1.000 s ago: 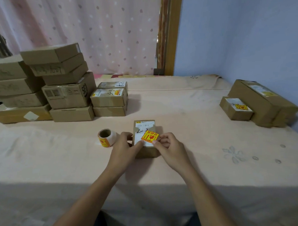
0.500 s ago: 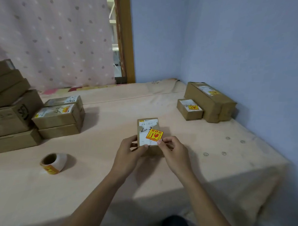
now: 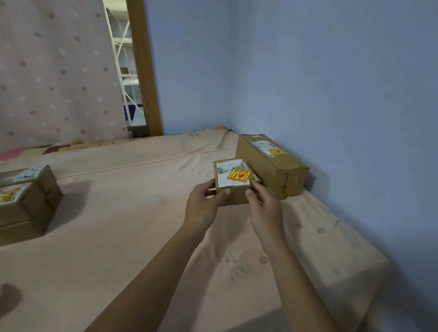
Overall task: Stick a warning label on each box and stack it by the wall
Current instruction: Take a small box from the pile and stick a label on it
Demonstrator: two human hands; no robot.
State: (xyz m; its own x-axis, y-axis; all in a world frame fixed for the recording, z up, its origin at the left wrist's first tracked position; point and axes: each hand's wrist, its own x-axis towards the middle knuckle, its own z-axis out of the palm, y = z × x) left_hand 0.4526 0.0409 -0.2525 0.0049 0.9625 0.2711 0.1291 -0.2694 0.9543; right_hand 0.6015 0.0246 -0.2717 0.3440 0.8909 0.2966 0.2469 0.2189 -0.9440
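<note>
The small box, warning label on top, lies just ahead of both grips. The left grip pinches its near left corner and the right grip its near right edge. Its long axis points away, toward the long box by the wall; the right grip is nearer that box.

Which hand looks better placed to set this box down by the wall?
Probably the right hand: it grips the box on the side nearest the wall and long box. The left hand holds the other side.
</note>
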